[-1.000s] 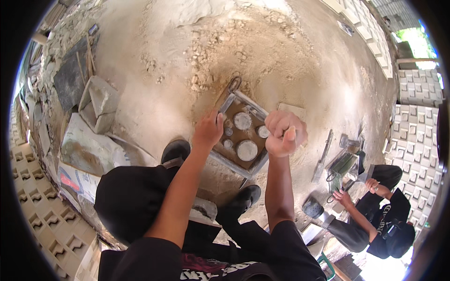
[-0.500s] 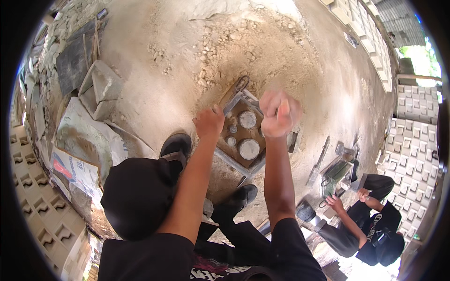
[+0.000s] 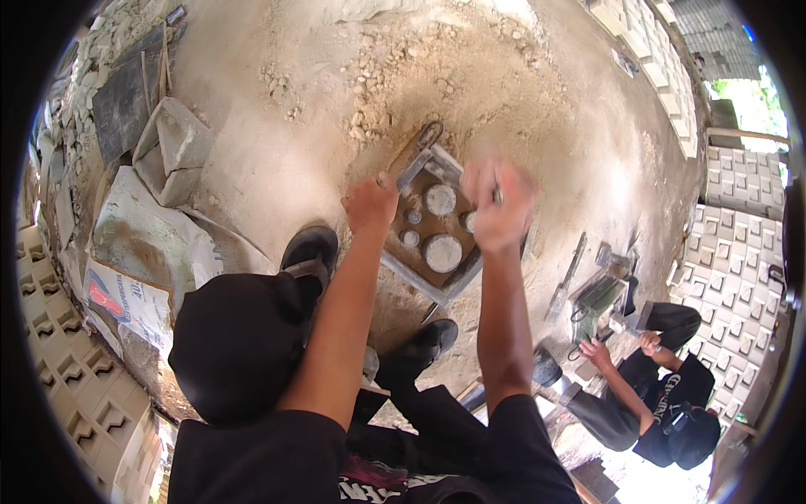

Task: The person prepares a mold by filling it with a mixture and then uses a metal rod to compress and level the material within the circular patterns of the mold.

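A square grey metal mould (image 3: 413,278) lies on the dusty ground in front of me, filled with damp brown mix. Several round grey discs, two of them large, like this disc (image 3: 442,253), show in the mix. My left hand (image 3: 370,204) is closed in a fist at the mould's left side; what it grips is hidden behind the fingers. Over the mould's right side my right hand (image 3: 501,204) is also curled into a fist, smeared by motion. A small dark bit shows at its fingers, too blurred to name.
Beyond the mould lies a heap of crumbly earth (image 3: 382,92). Concrete pieces (image 3: 180,143) and a printed paper sack (image 3: 130,298) are at the left. Close by on my left is a person's black cap (image 3: 239,349). A co-worker (image 3: 663,395) sits at the right, beside stacked pale blocks (image 3: 726,277).
My right hand has turned slightly and remains blurred. The left hand keeps its place at the mould's side. The whole view has shifted a little.
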Demonstrator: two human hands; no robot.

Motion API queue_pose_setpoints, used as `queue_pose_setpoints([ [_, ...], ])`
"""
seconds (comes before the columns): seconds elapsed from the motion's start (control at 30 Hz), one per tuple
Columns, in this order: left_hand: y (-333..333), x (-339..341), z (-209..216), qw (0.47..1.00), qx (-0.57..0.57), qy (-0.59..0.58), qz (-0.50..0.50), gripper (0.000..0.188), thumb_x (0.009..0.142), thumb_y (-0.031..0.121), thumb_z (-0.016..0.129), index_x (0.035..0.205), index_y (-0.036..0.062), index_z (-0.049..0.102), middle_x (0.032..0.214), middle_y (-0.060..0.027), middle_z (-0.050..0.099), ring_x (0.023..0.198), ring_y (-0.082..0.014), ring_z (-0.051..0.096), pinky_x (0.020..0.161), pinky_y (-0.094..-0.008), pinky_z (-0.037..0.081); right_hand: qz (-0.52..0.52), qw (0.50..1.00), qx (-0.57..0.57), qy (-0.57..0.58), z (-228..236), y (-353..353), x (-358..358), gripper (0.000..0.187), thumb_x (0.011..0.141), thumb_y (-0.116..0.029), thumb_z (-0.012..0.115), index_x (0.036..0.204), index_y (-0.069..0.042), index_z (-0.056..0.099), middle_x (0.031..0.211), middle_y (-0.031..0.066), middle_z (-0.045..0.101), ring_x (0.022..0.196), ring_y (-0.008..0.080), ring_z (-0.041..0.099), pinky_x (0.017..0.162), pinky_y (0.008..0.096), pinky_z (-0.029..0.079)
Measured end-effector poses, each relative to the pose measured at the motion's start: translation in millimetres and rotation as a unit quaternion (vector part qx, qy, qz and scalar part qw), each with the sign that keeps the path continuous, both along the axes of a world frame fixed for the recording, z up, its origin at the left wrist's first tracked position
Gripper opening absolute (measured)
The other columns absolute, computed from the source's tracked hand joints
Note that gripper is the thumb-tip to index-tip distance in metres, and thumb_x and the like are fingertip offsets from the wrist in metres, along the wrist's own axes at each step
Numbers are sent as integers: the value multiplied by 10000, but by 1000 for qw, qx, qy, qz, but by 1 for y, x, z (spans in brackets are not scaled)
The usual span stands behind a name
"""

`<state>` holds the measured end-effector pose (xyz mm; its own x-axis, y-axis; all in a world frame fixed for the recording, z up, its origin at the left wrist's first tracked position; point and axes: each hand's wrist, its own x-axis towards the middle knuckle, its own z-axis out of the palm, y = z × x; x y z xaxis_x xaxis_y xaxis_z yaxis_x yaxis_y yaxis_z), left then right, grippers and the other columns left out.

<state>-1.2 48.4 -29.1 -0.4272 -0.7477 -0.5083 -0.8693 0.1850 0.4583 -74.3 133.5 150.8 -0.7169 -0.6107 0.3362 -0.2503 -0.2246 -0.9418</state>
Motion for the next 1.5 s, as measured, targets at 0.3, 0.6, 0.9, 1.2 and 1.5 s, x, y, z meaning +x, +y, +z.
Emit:
queue_pose_setpoints([
  [0.3,2,1,-6,1000,-11,15,1,539,944,418,375,1009,-6,702,1039,-220,675,1042,-366,617,984,-502,386,-54,998,5,36,-1,14,1,416,938,-203,367,548,-64,321,484,21,316,437,124,317,420,288,210],
  [0.6,2,-1,-1,1000,15,18,-4,541,949,410,357,1008,-4,699,1036,-225,675,1047,-371,616,984,-486,392,-141,989,-33,10,0,22,8,401,928,-183,321,540,-82,311,476,26,337,433,118,304,415,287,211],
  [0.9,-2,2,3,999,26,14,-14,549,951,419,345,1020,6,699,1032,-225,676,1027,-376,622,988,-484,391,-183,978,-98,24,-21,-5,-8,401,924,-215,353,550,-80,305,485,36,356,452,121,334,419,289,216],
  [1.2,-1,-1,2,999,28,14,-2,570,949,445,355,1030,-5,695,1077,-229,661,1079,-377,595,1002,-477,388,-290,956,5,-38,-8,-35,-17,392,926,-219,343,557,-91,322,488,28,356,457,120,323,449,272,238],
  [1.5,-2,2,-5,999,46,25,-2,579,941,457,362,1039,-12,687,1100,-239,651,1090,-389,591,1002,-472,402,-187,978,-26,-84,8,-28,-18,416,935,-262,352,554,-106,297,489,20,310,474,122,285,458,295,220],
])
